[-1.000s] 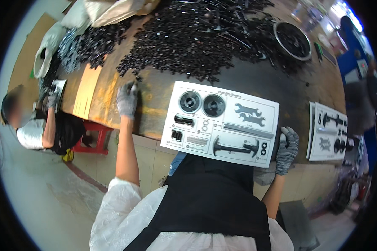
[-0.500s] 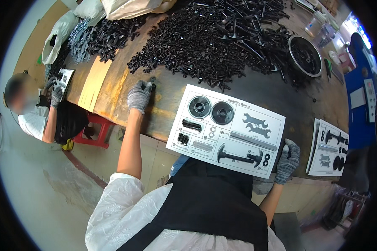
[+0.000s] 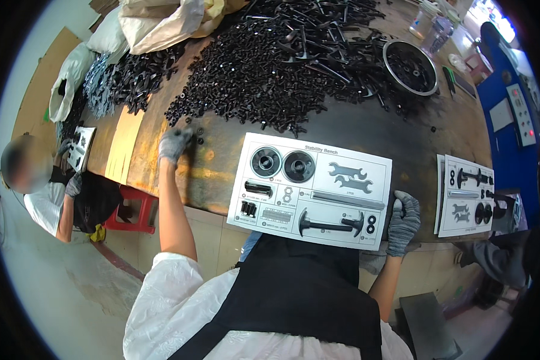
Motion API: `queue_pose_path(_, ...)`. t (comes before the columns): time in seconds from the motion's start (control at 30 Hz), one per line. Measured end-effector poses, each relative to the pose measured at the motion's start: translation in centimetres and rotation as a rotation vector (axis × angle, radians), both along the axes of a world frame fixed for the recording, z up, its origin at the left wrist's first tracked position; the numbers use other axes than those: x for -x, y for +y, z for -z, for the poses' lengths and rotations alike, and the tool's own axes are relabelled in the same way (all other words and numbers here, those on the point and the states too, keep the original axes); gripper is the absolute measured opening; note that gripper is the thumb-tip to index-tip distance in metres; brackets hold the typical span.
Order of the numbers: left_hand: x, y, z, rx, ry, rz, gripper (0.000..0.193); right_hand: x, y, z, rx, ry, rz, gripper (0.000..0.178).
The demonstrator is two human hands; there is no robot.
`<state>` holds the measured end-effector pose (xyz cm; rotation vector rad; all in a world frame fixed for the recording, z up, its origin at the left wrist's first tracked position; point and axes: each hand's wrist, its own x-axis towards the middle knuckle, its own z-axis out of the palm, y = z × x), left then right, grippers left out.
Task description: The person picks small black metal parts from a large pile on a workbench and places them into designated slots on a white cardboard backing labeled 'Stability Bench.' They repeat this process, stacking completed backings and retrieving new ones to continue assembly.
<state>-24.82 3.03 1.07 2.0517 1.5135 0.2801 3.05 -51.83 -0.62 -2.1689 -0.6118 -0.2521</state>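
I locate the card (image 3: 309, 193) at centre frame, printed face up, presumably for reading. The left hand (image 3: 174, 146), left of centre, curls beside loose nuts (image 3: 200, 141); the pile (image 3: 252, 75) above probably sits there for reach. The right hand (image 3: 404, 223) curls by the card's right edge. I cannot tell either grip.

A person's bare left forearm (image 3: 177, 213) stretches forward across the near edge of the tabletop (image 3: 366, 126), the gray-gloved left hand (image 3: 174, 146) curled beyond it, toward the left side. The right forearm (image 3: 390, 281) angles up more closely to the body, its gloved right hand (image 3: 404, 224) bent inward beside the same edge.
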Motion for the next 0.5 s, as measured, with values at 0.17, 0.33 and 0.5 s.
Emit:
queue_pose_path(0.17, 1.4, -2.2, 2.2, -0.342, -0.087, -0.047, 0.034, 0.1, 0.1, -0.2, 0.016, 0.023, 0.01, 0.014)
queue_pose_path(0.33, -1.6, -7.1, 1.7, -0.471, -0.126, 0.234, 0.016, 0.2, -0.1, -0.3, 0.042, -0.009, 0.024, 0.016)
queue_pose_path(0.5, 0.0, -7.7, 2.5, -0.233, -0.407, 0.188, 0.015, 0.0, 0.4, -0.6, 0.022, -0.017, 0.011, 0.016)
